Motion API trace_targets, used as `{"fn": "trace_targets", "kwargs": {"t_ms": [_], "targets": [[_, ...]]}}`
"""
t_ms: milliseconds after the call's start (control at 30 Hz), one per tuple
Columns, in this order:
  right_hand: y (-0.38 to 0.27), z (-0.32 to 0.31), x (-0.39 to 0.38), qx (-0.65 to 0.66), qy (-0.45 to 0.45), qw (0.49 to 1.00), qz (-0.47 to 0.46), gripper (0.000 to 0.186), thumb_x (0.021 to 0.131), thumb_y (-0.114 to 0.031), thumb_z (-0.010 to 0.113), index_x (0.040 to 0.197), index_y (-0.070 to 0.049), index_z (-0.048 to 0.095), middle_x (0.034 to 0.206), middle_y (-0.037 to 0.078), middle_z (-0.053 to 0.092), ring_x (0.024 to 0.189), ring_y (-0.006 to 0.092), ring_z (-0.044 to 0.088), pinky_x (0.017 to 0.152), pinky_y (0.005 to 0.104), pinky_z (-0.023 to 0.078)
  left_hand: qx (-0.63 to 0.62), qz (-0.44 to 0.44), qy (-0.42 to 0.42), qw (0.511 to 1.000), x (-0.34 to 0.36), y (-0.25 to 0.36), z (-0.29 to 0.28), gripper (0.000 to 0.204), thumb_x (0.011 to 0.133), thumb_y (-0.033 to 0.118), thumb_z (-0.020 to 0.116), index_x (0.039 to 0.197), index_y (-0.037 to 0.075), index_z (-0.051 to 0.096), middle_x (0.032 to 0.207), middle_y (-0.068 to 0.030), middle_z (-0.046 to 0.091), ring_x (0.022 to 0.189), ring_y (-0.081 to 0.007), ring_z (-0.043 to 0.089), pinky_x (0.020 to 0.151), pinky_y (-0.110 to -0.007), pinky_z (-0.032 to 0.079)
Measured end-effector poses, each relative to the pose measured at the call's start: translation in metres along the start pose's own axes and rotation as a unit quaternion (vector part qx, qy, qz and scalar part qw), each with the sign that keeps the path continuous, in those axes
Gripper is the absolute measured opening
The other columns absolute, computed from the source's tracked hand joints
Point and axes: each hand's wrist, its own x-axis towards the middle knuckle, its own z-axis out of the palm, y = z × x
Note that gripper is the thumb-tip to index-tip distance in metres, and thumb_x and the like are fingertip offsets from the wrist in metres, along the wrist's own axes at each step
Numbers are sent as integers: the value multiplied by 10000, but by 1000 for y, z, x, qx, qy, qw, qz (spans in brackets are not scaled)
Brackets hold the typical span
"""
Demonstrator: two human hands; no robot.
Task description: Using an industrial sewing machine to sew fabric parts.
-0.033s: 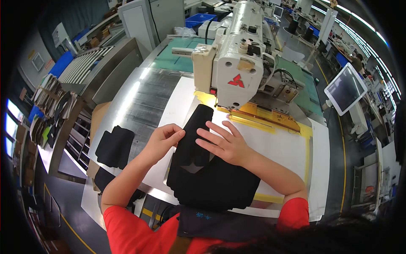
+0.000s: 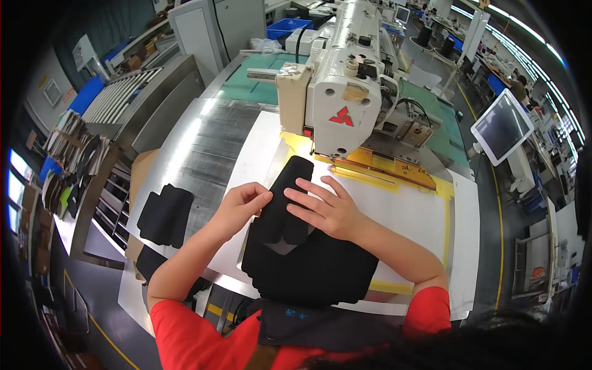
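A folded, elongated piece of black fabric lies in front of the sewing machine head, its far end close under the needle area. My left hand pinches its left edge between thumb and forefinger. My right hand is open, fingers spread, with the fingertips touching the right side of the fabric. Nearer to me, partly under this piece, spreads a larger stack of black fabric. A small grey patch shows between the two.
Another black fabric stack lies at left on the metal tabletop. White sheets with yellow tape cover the worktop at right, and a yellow-orange template bar sits beneath the machine. A monitor stands at far right.
The far end of the folded black fabric looks rounder and sits slightly more to the right. My hands hold nearly the same positions; the whole view has shifted a little.
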Motion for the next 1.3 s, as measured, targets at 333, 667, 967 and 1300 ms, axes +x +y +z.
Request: {"fn": "trace_targets", "kwargs": {"t_ms": [333,667,967,1300], "targets": [[13,-28,-25,54,-35,994,86,372,846,-139,592,1217,-160,577,1339,12,523,1265,191,463,1034,414,366,-67,-80,-76,992,15,-6,15,168,943,247,580,858,104,606,764,74,556,682,-12,453,633,-177,370],[16,-21,5,212,36,972,98,275,733,-31,636,997,-97,679,1059,54,680,907,217,662,739,337,522,-212,-15,-212,954,28,-28,20,406,996,407,407,1192,73,532,1190,-39,553,1124,-109,503,949,-296,405],[26,-39,8,238,95,960,109,268,714,1,595,950,-85,687,1019,59,686,918,243,659,744,336,522,-194,-65,-344,916,36,-19,38,473,871,260,688,1233,-8,544,1131,-54,629,1029,-115,584,927,-277,460],[42,22,-42,140,-56,983,106,251,764,-78,597,1004,-101,665,1060,4,649,961,191,618,811,334,495,293,-129,-68,945,118,-11,-21,289,821,278,706,881,0,656,698,-46,614,569,-116,555,513,-261,437]]}}
